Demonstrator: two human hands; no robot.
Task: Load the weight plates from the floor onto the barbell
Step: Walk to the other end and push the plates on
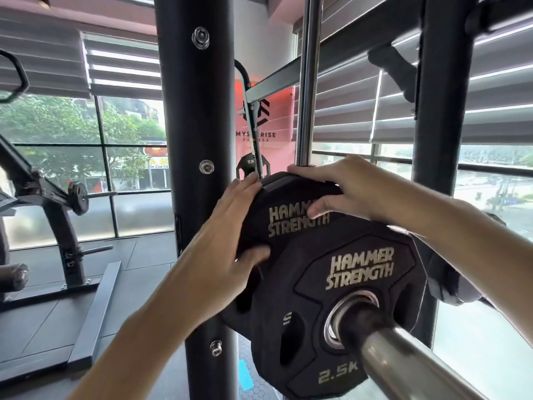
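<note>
Two black "Hammer Strength" weight plates sit on the steel barbell sleeve point(403, 359), which runs toward me at lower right. The small plate point(346, 307), marked 2.5 K, is nearest me. Behind it is a larger plate point(288, 226). My left hand point(230, 226) grips the larger plate's left edge, fingers over the rim and thumb on its face. My right hand point(337, 189) holds its top edge, with the thumb on the lettering. The sleeve's inner part is hidden behind the plates.
A black rack upright point(199, 168) stands just left of the plates, and a chrome guide rod point(307, 82) rises behind them. Another black post point(441, 111) is on the right. A plate-loaded machine point(57, 215) stands at left on the dark rubber floor point(138, 269). Windows with blinds surround the area.
</note>
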